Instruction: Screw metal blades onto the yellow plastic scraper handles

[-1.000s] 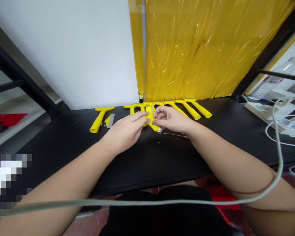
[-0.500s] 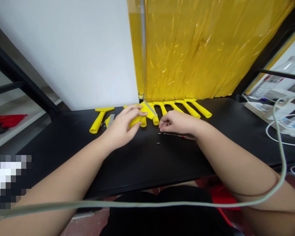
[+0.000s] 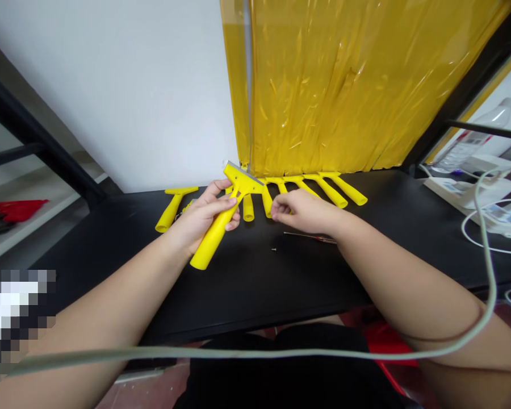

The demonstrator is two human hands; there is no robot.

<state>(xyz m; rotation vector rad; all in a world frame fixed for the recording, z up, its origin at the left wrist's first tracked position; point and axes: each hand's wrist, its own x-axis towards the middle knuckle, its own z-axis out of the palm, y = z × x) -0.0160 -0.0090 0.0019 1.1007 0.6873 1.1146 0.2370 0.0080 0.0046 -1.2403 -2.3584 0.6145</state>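
Two-handed work on a hand-held scraper above a black worktop (image 3: 255, 295). The left hand (image 3: 205, 213) has its grip closed round the handle of the yellow scraper (image 3: 215, 237), thumb laid along the neck. The right hand (image 3: 301, 209) is curled, fingertips together, just beside the scraper head; whether its grip pinches anything cannot be told. A firm hold close below the head would probably steady the piece best, with the broad face turned up and all fingers clear of the metal strip (image 3: 247, 174). Fingertip pressure should be light for parts as small as the loose screw (image 3: 273, 249), which lies apart on the worktop near a slim screwdriver (image 3: 309, 236). The scraper is tilted, its T-shaped head up and away; the smooth handle widens toward its near end. Small dark spots mark the face; holes or screws, undecided.
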